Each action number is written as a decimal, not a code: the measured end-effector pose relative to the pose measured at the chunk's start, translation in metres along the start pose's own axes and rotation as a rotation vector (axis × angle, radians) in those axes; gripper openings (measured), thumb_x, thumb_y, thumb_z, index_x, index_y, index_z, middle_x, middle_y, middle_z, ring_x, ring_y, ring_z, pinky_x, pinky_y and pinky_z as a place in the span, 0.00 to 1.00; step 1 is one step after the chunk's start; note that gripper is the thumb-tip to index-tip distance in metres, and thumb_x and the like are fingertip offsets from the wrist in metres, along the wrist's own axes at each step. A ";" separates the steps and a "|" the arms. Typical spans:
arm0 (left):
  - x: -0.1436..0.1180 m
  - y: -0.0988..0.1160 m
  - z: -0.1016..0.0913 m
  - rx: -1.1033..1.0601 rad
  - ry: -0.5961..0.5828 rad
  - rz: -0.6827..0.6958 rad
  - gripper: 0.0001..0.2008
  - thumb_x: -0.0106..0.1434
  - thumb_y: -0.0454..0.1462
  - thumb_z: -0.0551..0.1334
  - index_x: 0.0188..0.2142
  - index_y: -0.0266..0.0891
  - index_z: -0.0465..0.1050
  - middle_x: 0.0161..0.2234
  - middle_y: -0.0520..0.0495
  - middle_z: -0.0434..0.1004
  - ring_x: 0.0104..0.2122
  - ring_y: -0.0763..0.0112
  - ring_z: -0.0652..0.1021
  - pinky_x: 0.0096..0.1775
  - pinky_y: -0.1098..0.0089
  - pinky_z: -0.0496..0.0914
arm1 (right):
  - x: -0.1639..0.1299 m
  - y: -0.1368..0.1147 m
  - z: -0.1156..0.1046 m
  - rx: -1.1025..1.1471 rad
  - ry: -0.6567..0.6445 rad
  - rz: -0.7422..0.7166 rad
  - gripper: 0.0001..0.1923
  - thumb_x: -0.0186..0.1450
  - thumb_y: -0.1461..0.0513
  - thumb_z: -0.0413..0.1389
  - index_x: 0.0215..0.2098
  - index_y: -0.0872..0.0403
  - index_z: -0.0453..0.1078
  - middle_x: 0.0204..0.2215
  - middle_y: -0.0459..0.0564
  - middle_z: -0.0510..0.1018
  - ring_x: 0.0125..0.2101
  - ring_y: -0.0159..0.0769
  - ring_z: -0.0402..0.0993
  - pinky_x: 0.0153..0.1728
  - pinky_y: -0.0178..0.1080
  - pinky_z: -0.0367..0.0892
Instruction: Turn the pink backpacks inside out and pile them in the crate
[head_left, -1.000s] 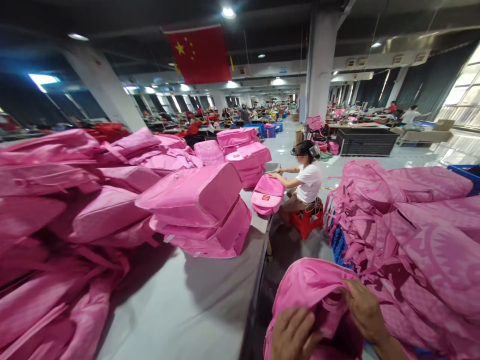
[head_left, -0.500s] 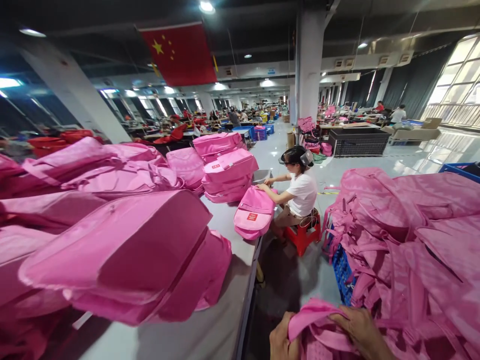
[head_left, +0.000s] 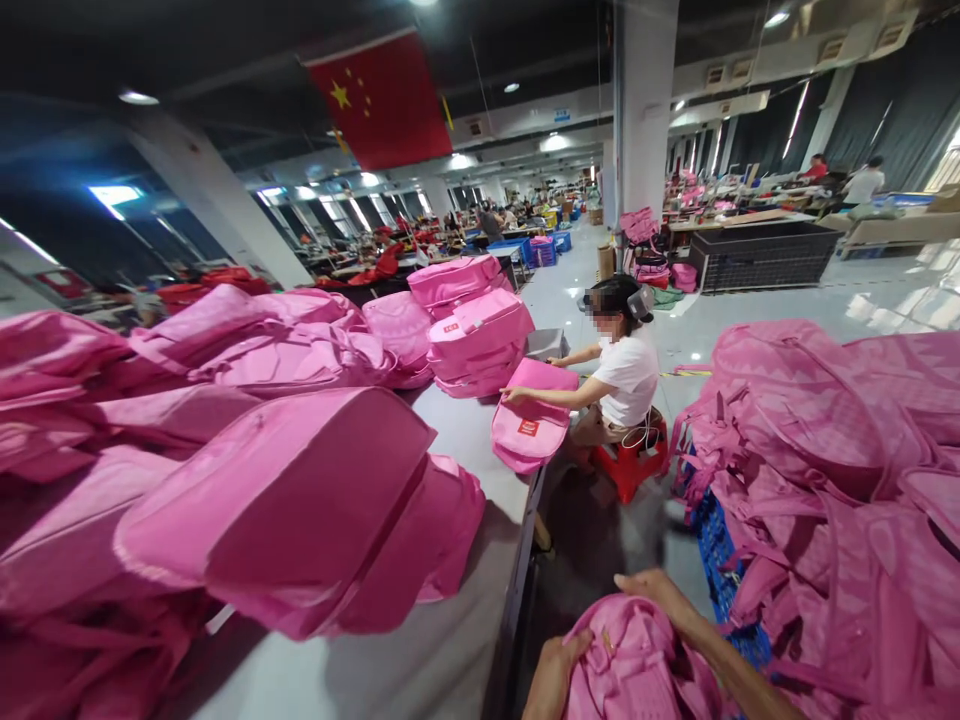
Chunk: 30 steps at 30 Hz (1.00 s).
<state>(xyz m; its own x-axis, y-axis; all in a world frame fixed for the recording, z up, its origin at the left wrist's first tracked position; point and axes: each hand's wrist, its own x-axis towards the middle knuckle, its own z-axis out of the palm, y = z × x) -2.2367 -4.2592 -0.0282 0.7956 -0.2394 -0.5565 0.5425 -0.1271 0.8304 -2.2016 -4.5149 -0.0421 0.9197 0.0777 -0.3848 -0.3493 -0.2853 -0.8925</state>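
A crumpled pink backpack (head_left: 637, 655) is at the bottom of the view, low beside the table, with its lower part cut off by the frame edge. My left hand (head_left: 556, 672) grips its left side, the thumb lying over the fabric. At the top right edge is my right hand (head_left: 660, 598), closed round the cloth with some fingers hidden behind it. To the left, a large pink backpack (head_left: 315, 500) lies on the grey table (head_left: 480, 560), on top of another pink one.
More pink backpacks (head_left: 300, 350) heap up on the table's left, and a stack (head_left: 480, 330) stands farther back. A seated co-worker (head_left: 626, 370) handles a pink backpack (head_left: 532, 425) at the table edge. At right, a blue crate (head_left: 716, 560) overflows with pink bags (head_left: 810, 420).
The held backpack has been turned and bunched, showing a rounder side. My right hand has shifted left and up along its edge. The view has swung left; the co-worker's hand has moved across their bag.
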 end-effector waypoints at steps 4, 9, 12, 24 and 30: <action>-0.017 -0.024 0.003 -0.008 -0.067 0.078 0.42 0.50 0.78 0.68 0.22 0.43 0.65 0.22 0.52 0.58 0.25 0.68 0.63 0.33 0.62 0.65 | -0.024 -0.009 -0.013 -0.040 0.014 -0.145 0.41 0.66 0.24 0.53 0.24 0.48 0.50 0.23 0.41 0.50 0.27 0.31 0.45 0.28 0.39 0.43; -0.031 -0.036 0.013 0.270 0.017 0.140 0.44 0.56 0.83 0.55 0.25 0.46 0.53 0.27 0.51 0.50 0.32 0.65 0.56 0.36 0.60 0.60 | -0.029 0.032 0.011 0.022 0.312 -0.114 0.46 0.59 0.18 0.51 0.15 0.46 0.52 0.15 0.47 0.57 0.20 0.36 0.53 0.23 0.43 0.54; -0.036 -0.024 0.020 0.321 0.005 0.187 0.41 0.62 0.81 0.51 0.29 0.46 0.54 0.30 0.50 0.52 0.34 0.64 0.56 0.38 0.59 0.57 | -0.035 0.058 0.008 0.026 0.541 -0.124 0.47 0.64 0.19 0.46 0.16 0.48 0.66 0.17 0.54 0.72 0.21 0.45 0.70 0.25 0.45 0.68; -0.049 0.001 0.037 0.348 0.042 0.383 0.43 0.60 0.83 0.42 0.28 0.47 0.51 0.28 0.52 0.52 0.31 0.67 0.58 0.35 0.62 0.56 | -0.126 0.093 0.016 -0.164 0.943 -0.140 0.46 0.70 0.24 0.44 0.37 0.52 0.80 0.36 0.66 0.88 0.34 0.54 0.85 0.35 0.48 0.76; -0.035 -0.013 0.041 0.350 0.072 0.322 0.38 0.65 0.76 0.49 0.28 0.46 0.56 0.28 0.53 0.57 0.32 0.68 0.59 0.37 0.63 0.55 | -0.131 0.085 0.009 -0.125 0.767 0.028 0.49 0.66 0.24 0.36 0.42 0.53 0.78 0.45 0.68 0.87 0.44 0.50 0.81 0.48 0.47 0.73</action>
<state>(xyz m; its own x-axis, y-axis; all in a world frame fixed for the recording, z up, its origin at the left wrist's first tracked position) -2.2826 -4.2886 -0.0179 0.9317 -0.2538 -0.2599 0.1522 -0.3769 0.9137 -2.3532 -4.5404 -0.0704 0.7933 -0.6013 -0.0956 -0.3937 -0.3868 -0.8339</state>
